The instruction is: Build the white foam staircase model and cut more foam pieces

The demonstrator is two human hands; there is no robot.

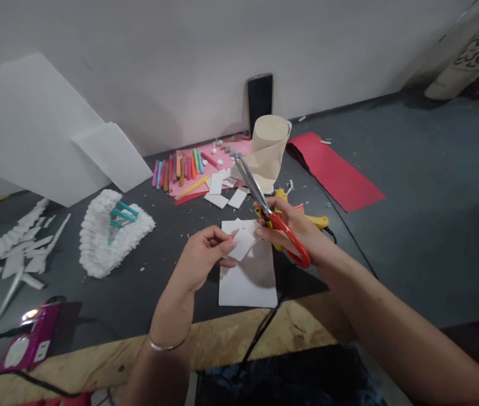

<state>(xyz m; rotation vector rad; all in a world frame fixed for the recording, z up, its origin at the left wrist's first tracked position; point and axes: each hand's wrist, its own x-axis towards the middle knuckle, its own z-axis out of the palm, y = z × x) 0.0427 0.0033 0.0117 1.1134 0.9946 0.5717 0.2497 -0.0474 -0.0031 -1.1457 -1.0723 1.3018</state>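
My left hand (207,251) pinches a small white piece of foam sheet or card (244,243) between thumb and fingers. Red-handled scissors (279,223) rest in my right hand (292,225), their blades pointing up and away to the left. The fingertips of that hand come close to the small piece's right edge; whether they touch it I cannot tell. Below both hands lies a larger white rectangular sheet (247,285) near the table's front edge. A yellow glue gun (316,220) sits partly hidden behind my right hand.
Several white cut pieces (216,200) lie ahead, near coloured sticks (180,169) on pink paper. A beige roll (271,138) stands before a phone (260,101). A white fluffy triangular model (110,237) is at left, red paper (341,175) at right. A cord crosses the front edge.
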